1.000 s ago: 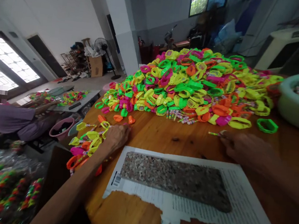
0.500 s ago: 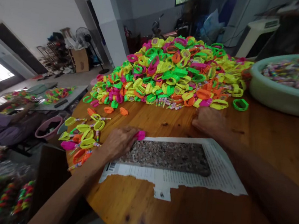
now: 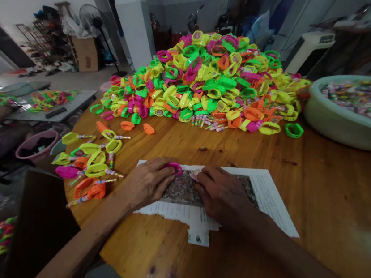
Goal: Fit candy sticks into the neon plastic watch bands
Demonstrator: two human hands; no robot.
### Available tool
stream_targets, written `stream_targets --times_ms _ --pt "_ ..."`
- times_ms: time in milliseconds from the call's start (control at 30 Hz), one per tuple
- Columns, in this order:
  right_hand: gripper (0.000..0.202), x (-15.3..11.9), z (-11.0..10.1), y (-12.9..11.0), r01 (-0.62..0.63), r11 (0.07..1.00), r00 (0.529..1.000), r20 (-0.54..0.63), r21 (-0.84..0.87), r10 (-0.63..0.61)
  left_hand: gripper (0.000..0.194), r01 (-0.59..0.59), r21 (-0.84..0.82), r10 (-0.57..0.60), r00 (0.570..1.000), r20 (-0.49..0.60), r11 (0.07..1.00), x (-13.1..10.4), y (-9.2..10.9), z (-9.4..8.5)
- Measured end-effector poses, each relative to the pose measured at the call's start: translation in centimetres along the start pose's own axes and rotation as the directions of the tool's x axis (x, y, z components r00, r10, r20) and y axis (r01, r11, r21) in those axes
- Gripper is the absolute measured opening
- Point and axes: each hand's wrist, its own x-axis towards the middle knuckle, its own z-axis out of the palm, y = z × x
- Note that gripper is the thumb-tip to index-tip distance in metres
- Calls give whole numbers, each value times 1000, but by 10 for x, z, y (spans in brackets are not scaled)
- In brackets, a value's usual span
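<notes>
Your left hand [image 3: 148, 182] has its grip closed on a magenta plastic band [image 3: 176, 169], pinched at the fingertips over the upper left part of a speckled stone slab [image 3: 183, 189]. Your right hand [image 3: 225, 197] faces it from the other side, its grip closed on a small pale piece [image 3: 195, 175] tinged with pink, most of it hidden by your fingers. The band and the pale piece are near each other but apart, a strip of slab showing between them; you cannot tell from this angle whether either one touches the stone.

The slab lies on a printed paper sheet [image 3: 274, 199] with a torn near edge, and the sheet lies flat on the wooden table [image 3: 327, 192]. Beyond your hands rises a big heap of bands [image 3: 208, 85] in green, yellow, orange and magenta, with a few wrapped sticks [image 3: 204, 122] at its foot. A single green band [image 3: 294, 130] sits just beside the heap's right end, near a pale green basin [image 3: 345, 130] filled with small multicoloured pieces [image 3: 359, 99]. To your left, near the table's edge, lies a loose group of bands and sticks [image 3: 97, 159], mostly yellow and orange.
</notes>
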Motion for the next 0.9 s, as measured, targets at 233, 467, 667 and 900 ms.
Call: stream_targets --times_ms 233,467,667,900 --pt "16 3 3 -3 16 986 997 -79 164 -3 27 13 40 -12 1000 -11 999 -4 0 6" --pt "17 10 8 -10 6 978 996 -91 208 13 26 5 38 -4 999 -33 999 -2 3 6" --pt "14 11 13 -17 13 1000 999 -41 12 -12 25 0 20 1 1000 -30 1000 -1 6 5" --pt "20 16 8 -30 120 967 992 71 -224 -106 26 -43 79 46 998 -42 996 -1 7 5"
